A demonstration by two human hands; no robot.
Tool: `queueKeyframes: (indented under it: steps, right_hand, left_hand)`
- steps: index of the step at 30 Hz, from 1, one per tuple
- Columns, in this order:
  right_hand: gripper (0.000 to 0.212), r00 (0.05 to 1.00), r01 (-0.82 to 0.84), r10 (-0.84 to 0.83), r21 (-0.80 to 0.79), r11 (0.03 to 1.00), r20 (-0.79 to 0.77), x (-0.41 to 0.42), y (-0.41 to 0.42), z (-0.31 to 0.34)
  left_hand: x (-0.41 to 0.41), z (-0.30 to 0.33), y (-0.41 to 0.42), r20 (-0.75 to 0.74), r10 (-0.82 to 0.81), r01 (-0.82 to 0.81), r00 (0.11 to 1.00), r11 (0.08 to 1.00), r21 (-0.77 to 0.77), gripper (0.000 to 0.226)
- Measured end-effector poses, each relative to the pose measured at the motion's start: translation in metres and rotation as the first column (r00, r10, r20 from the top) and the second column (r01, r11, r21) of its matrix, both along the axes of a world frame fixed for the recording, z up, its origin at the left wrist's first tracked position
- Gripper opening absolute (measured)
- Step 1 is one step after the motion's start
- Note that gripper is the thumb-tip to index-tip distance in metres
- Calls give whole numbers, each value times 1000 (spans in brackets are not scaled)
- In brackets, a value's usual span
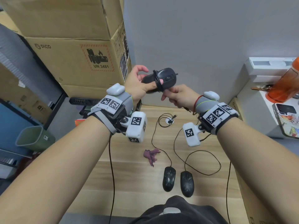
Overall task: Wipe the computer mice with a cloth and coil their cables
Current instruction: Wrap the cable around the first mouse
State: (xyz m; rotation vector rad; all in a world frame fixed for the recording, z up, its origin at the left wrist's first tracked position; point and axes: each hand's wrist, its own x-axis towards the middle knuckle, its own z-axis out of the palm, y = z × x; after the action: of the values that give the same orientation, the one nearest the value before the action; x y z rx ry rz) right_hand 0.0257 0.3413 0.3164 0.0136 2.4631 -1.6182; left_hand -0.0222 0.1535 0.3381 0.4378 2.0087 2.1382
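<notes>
My left hand (pixel 137 83) grips a black mouse (pixel 166 77) raised above the wooden table (pixel 129 175), thumb pressed on the cable (pixel 157 81) wound around its body. My right hand (pixel 179 96) pinches the cable's end just below the mouse. Two more black mice lie side by side near the front edge, the left mouse (pixel 169 178) and the right mouse (pixel 187 183), both smudged, their thin cables (pixel 202 162) trailing loose across the table. A small crumpled purple cloth (pixel 151 155) lies left of those cables.
Stacked cardboard boxes (pixel 72 59) stand at the back left, a grey wall behind. A green bin (pixel 34 138) sits on the floor at left. White boxes (pixel 270 67), an orange bottle (pixel 284 84) and a phone (pixel 285 109) occupy a white surface at right.
</notes>
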Motion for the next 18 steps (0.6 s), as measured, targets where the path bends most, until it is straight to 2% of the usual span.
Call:
queueKeyframes:
  steps: [4,7,9,11,14,16,18]
  right_hand:
    - [24,995,-92,97,160,983,-23,4,-15,0]
    - [26,986,-139,161,314,939,-44,6,-23,5]
    - [29,984,-103,152,389,915,-96,5,-27,7]
    - [24,976,-29,113,400,916,-187,4,-30,11]
    - [11,971,19,35,223,975,-237,3,-32,16]
    - [7,976,-11,19,40,999,-216,3,-32,19]
    - [6,977,-68,43,-113,991,-211,4,-34,21]
  left_hand:
    - [-7,-13,-6,-66,184,-191,981,974,-124,61]
    - [-9,-19,-12,-151,212,-247,965,931,-270,68]
    - [-10,-23,-16,-206,208,-270,956,899,-346,72]
    - [-10,-25,-20,-255,196,-294,947,848,-441,76]
    - [-7,-27,-22,-243,157,-268,957,798,-540,77]
    - [-5,-28,-20,-194,139,-224,971,811,-540,53]
    - [-2,-28,-18,-111,145,-180,983,871,-457,20]
